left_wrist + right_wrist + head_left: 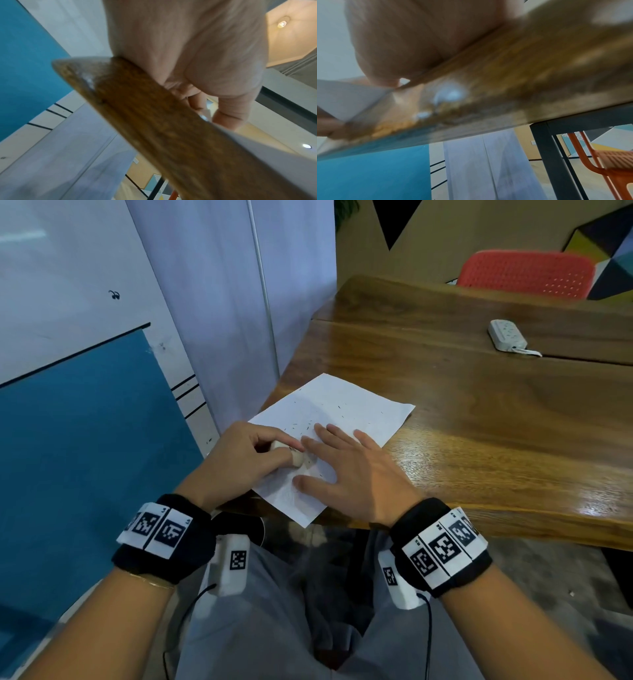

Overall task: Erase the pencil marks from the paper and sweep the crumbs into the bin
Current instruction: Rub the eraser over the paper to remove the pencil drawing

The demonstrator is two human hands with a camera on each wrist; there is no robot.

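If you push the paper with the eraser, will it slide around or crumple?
Probably slide: the paper is thin and the table looks glossy. It would likely wrinkle too, which may be why the right hand lies flat on it while the left hand holds the eraser.

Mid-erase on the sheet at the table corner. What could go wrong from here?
1. The paper overhangs the table edge at its near corner; rubbing there with the eraser may crease or tear it.
2. Only the right hand, lying flat, pins the sheet; if it lifts, the left hand may drag the sheet.
3. Crumbs are scattered; no bin is in view, so some may fall to the floor.
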